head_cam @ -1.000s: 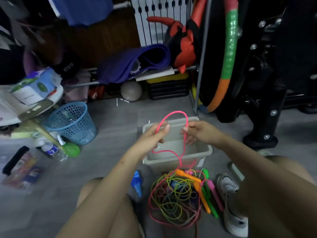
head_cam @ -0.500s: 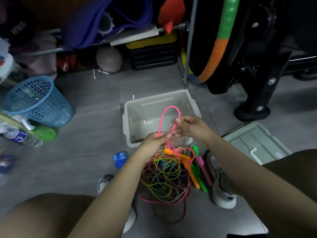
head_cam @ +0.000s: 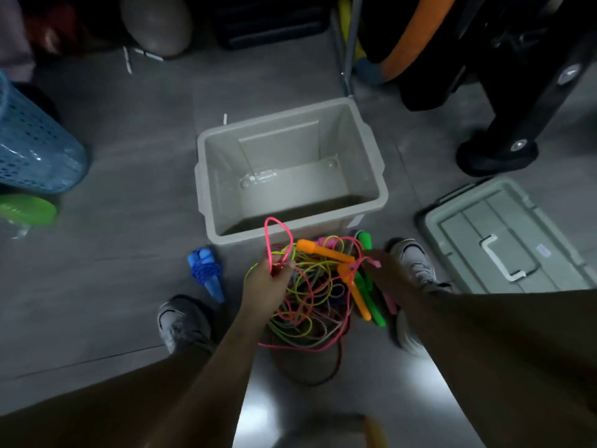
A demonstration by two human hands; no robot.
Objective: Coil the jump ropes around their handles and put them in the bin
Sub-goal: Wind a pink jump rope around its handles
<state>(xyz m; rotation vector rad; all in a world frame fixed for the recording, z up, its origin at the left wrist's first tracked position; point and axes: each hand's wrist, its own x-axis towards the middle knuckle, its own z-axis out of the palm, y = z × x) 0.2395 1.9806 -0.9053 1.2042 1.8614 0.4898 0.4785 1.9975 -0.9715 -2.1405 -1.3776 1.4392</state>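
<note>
Left hand (head_cam: 269, 281) pinches pink rope (head_cam: 274, 236) — looped.

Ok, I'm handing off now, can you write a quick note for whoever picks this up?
Left hand pinches a loop of the pink rope above the pile. Right hand reaches into the handles; grip unclear.
Tangled ropes lie on the floor in front of the grey bin. A blue rope, coiled, lies to the left on the floor.
Done: nothing is in the bin.
Left: untangle, coil each rope, bin all.
</note>
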